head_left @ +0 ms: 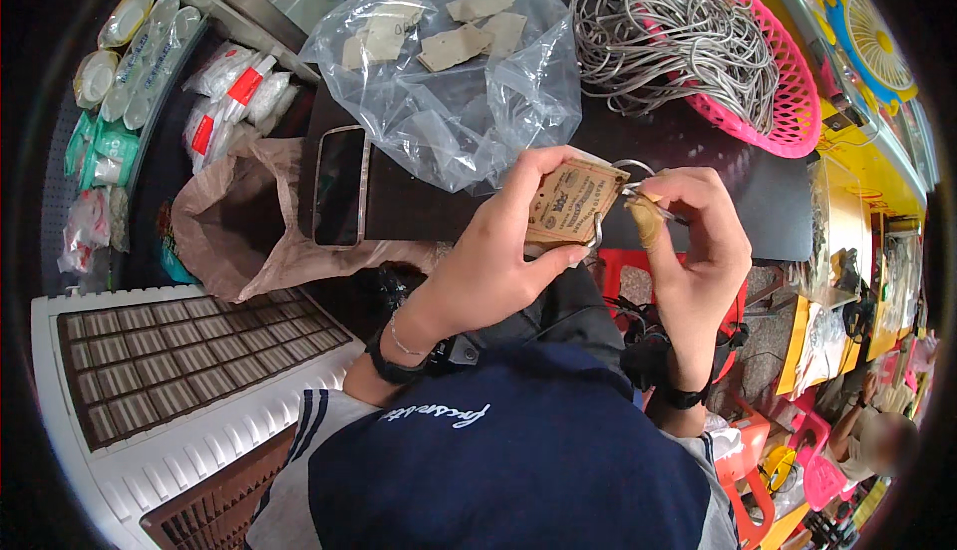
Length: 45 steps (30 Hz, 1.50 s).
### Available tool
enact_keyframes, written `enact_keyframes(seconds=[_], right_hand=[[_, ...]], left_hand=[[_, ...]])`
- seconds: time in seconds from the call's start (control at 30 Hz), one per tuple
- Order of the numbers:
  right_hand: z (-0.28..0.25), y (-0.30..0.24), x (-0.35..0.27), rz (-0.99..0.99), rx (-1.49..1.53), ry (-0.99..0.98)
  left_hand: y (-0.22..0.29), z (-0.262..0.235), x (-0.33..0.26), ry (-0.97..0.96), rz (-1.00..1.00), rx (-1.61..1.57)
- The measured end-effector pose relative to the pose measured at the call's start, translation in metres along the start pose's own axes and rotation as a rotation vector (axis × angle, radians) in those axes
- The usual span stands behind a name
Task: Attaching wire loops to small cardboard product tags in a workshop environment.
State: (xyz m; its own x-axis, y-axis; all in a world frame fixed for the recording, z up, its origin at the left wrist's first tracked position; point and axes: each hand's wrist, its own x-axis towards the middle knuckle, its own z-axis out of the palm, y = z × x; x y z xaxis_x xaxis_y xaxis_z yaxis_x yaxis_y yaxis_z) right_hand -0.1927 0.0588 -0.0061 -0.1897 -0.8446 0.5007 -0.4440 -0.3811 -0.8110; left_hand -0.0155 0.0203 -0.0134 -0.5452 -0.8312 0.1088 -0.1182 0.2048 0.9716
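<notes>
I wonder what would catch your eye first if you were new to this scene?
Probably the bright pink basket at the upper right, heaped with tangled silvery cords. To its left, a large clear plastic bag lies on the black tabletop with tan card pieces in or on it. Nearer the body, the left hand holds a printed tan card and the right hand pinches a silvery loop.

Phone (pixel 340 191): flat on the black table (pixel 743 191), ten o'clock
Brown bag (pixel 289 191): mouth open, nine o'clock, just beside the phone
White unit (pixel 189 361): brown grille, eight o'clock
Packets (pixel 242 89): white with red labels, ten o'clock, beyond the bag
Fan (pixel 869 33): yellow and blue, two o'clock
Pink chair (pixel 822 477): four o'clock, near a person (pixel 855 462)
</notes>
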Motion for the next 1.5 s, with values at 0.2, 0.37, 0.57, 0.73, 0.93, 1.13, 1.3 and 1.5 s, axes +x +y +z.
enact_keyframes(seconds=[0.2,0.37,0.57,0.73,0.93,1.13,1.3,1.5], right_hand=[[0.005,-0.001,-0.002,0.047,0.042,0.099],[0.005,-0.004,-0.003,-0.174,-0.273,0.077],[0.004,-0.005,-0.006,0.231,0.098,0.176],[-0.007,-0.005,-0.002,0.401,0.312,-0.14],[-0.016,0.001,-0.002,0.494,0.611,-0.235],[-0.033,0.019,0.004,0.512,0.569,-0.25],[-0.081,0.035,0.015,0.38,0.163,0.499],[-0.082,0.047,0.019,0.068,-0.328,0.502]], left_hand=[[-0.001,0.005,-0.001,-0.016,0.128,0.1],[-0.001,0.01,-0.001,0.005,0.254,0.276],[-0.004,0.01,0.004,-0.004,0.336,0.377],[-0.007,0.01,0.004,0.056,0.395,0.44],[-0.007,0.003,0.007,-0.016,0.378,0.401],[-0.007,-0.005,0.007,-0.126,0.364,0.366],[-0.016,-0.02,0.003,-0.17,0.21,0.439],[-0.022,-0.016,0.002,-0.176,0.178,0.358]])
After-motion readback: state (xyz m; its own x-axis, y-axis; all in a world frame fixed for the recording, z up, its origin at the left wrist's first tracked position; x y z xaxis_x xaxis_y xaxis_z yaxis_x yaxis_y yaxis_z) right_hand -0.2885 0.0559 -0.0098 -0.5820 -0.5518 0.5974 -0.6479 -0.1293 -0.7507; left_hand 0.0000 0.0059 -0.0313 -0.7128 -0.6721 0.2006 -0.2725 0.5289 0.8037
